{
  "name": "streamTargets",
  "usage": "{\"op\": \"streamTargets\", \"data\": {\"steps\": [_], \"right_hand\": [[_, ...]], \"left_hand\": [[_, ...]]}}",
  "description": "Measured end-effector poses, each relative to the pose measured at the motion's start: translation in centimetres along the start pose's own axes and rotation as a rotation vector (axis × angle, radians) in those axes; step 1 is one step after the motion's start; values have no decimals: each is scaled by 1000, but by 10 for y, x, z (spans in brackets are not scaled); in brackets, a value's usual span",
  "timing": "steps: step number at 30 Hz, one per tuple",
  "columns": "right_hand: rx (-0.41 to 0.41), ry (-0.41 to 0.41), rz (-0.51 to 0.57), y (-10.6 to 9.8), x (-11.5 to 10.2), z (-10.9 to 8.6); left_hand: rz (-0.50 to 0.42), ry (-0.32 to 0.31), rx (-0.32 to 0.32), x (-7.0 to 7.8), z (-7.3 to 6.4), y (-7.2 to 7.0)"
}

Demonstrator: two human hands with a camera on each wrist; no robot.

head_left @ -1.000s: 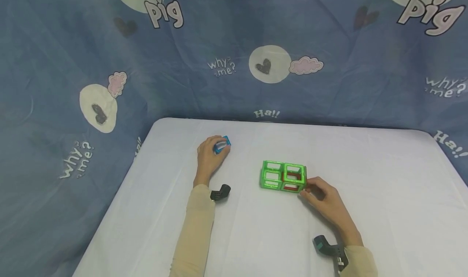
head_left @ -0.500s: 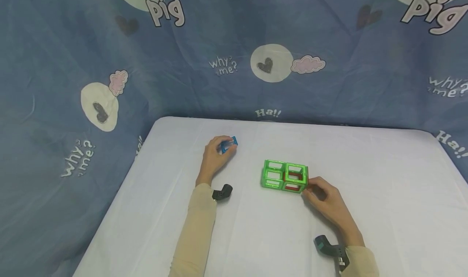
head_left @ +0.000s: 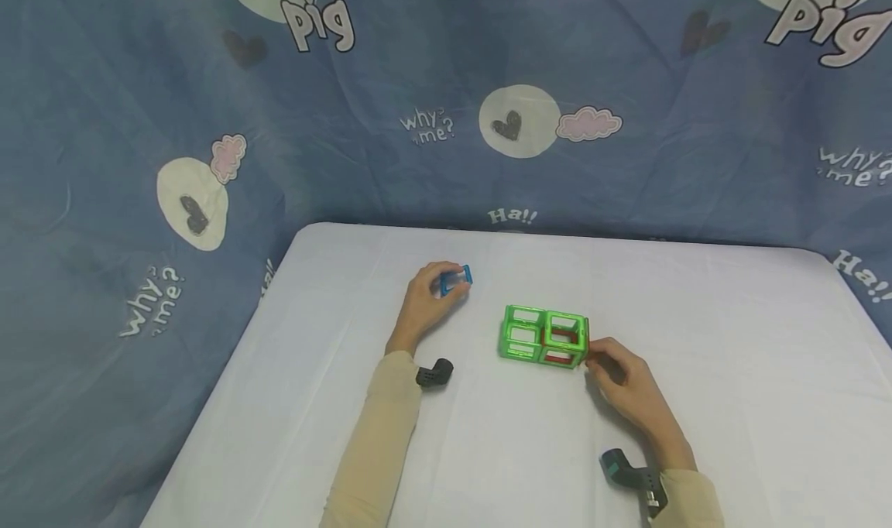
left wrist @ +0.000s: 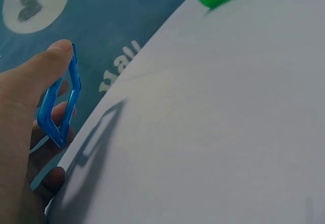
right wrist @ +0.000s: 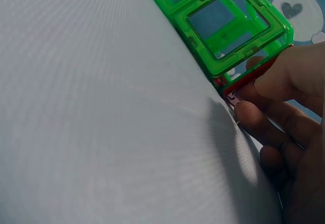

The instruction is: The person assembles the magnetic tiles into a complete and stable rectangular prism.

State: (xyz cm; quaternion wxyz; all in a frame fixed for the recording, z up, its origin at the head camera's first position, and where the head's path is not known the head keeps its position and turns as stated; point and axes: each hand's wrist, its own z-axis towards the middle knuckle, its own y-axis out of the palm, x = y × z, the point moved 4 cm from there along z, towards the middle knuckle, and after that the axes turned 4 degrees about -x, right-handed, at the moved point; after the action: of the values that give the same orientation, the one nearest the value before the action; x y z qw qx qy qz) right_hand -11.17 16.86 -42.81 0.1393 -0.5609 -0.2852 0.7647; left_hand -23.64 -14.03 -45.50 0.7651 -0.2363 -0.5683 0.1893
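Left hand (head_left: 425, 305): thumb and fingers curled, pinching a blue square frame tile (head_left: 456, 280) above the white table (head_left: 697, 404). Right hand (head_left: 627, 385): fingertips bent, gripping the right end of the green tile structure (head_left: 545, 335), at its red tile (right wrist: 244, 84).

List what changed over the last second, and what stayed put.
The left hand, pinching the blue square tile, carried it to the right across the white table, closer to the green block structure. It kept hold of the tile throughout; nothing was picked up or let go. The right hand stayed at the structure's right end, fingers against its red tile, and the structure did not move.
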Motion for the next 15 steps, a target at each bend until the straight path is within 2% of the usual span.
{"op": "streamTargets", "data": {"steps": [4, 15], "right_hand": [[4, 3, -14, -1, -1, 0], [8, 37, -19, 0, -1, 1]], "left_hand": [[-2, 14, -21, 2, 0, 5], [-22, 47, -28, 6, -1, 7]]}}
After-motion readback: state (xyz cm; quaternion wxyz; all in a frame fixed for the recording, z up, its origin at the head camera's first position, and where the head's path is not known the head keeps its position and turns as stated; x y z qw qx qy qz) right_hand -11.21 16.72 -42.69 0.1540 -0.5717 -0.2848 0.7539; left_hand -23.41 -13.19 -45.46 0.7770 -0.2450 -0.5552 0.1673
